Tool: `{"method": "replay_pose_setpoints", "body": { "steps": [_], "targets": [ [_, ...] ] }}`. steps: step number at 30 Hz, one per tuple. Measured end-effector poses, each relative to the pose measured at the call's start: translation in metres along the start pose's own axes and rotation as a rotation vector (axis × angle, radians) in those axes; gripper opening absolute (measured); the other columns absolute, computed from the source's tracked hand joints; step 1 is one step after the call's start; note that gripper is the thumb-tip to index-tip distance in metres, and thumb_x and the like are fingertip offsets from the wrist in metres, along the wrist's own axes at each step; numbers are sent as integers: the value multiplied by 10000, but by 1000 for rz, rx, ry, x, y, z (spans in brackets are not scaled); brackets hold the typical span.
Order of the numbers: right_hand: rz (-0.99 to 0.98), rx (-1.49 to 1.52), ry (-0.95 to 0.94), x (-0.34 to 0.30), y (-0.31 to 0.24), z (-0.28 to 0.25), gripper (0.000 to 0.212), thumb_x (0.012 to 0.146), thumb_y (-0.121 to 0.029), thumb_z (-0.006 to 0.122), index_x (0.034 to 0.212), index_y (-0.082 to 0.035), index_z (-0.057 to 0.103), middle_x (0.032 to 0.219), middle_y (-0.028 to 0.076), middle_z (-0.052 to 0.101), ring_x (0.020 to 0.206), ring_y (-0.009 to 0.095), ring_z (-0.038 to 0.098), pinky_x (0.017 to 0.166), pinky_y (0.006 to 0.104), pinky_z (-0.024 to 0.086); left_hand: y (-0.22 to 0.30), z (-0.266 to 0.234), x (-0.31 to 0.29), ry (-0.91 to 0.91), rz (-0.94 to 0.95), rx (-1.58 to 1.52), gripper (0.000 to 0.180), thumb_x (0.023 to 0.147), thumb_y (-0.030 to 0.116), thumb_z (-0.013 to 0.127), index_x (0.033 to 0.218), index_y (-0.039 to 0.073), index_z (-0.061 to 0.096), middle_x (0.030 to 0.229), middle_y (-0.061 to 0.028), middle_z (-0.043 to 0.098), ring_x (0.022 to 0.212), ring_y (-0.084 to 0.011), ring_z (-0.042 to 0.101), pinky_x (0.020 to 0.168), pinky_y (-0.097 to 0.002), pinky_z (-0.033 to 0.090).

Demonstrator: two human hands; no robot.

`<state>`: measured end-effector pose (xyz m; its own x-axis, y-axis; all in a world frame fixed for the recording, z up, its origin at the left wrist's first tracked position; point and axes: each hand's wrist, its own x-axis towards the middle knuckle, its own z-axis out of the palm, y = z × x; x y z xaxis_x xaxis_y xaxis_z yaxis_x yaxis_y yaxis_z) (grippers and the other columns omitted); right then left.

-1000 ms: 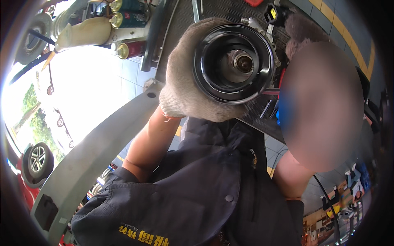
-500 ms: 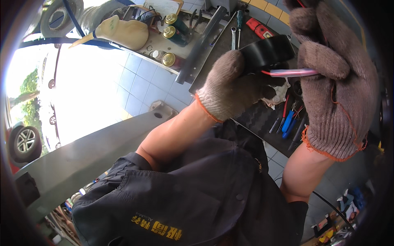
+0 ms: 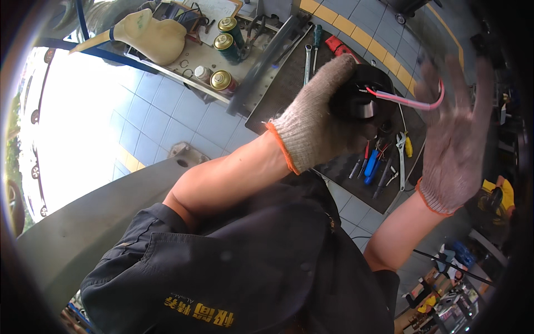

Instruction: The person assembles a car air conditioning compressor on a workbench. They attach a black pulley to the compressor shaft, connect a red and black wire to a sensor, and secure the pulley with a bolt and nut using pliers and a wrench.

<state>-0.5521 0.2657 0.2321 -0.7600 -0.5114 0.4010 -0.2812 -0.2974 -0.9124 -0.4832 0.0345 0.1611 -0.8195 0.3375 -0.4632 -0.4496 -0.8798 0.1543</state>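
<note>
My left hand [image 3: 317, 117], in a grey-brown knitted glove with an orange cuff, is closed around a black round part [image 3: 356, 92] with a shiny curved surface. From this part runs a red wire [image 3: 409, 102], partly in a clear sleeve, bending upward at its free end. Beside that bend is my right hand [image 3: 453, 128], gloved alike and smeared by motion. Its fingers are spread apart, and I see nothing gripped in them. Whether it brushes the wire I cannot tell. My left hand hides much of the round part's lower side.
Below the hands, a dark mat [image 3: 334, 161] bears blue-handled tools [image 3: 371, 165], an adjustable wrench [image 3: 401, 161] and a combination wrench [image 3: 307, 64]. A metal cart [image 3: 250, 75] at upper left holds several spray cans [image 3: 223, 80] and a cream plastic bottle [image 3: 156, 39]. A grey beam [image 3: 111, 195] lies left.
My right hand has opened, its fingers spreading, and moved off the wire's sleeve. The black part has turned in my left hand, and the wire's bent end now shows. The view has shifted.
</note>
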Motion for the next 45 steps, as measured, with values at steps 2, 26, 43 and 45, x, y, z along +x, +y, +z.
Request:
{"method": "replay_pose_setpoints", "body": {
  "steps": [2,26,43,45],
  "targets": [
    [51,128,146,-28,8,0,1078,1018,-179,874,1850,0,214,1822,383,318,1649,561,474,1341,588,509,3,1,-7,-1,-27,114,541,1143,681,583,1338,190,699,1207,-93,766,1030,-339,743,762,-500,559],
    [-52,-806,144,-64,10,23,277,1014,-154,925,1189,40,832,1148,157,866,1032,253,810,934,370,626,-43,4,-8,-24,-157,353,466,1054,670,789,1146,214,748,942,10,753,765,-162,707,592,-357,432],
    [484,-345,319,-58,2,18,237,1038,-110,820,1230,29,808,1109,50,811,998,113,698,922,279,552,-48,0,-7,-54,-296,372,442,1127,607,693,1270,190,719,1023,-12,712,773,-199,677,576,-363,492],
    [492,-311,279,-59,0,13,301,1005,-83,854,1275,40,801,1134,63,818,1024,125,723,938,292,579,-49,1,-7,-34,-287,400,466,1129,620,684,1275,179,715,1010,-16,709,740,-201,668,560,-352,474]
  ]
}}
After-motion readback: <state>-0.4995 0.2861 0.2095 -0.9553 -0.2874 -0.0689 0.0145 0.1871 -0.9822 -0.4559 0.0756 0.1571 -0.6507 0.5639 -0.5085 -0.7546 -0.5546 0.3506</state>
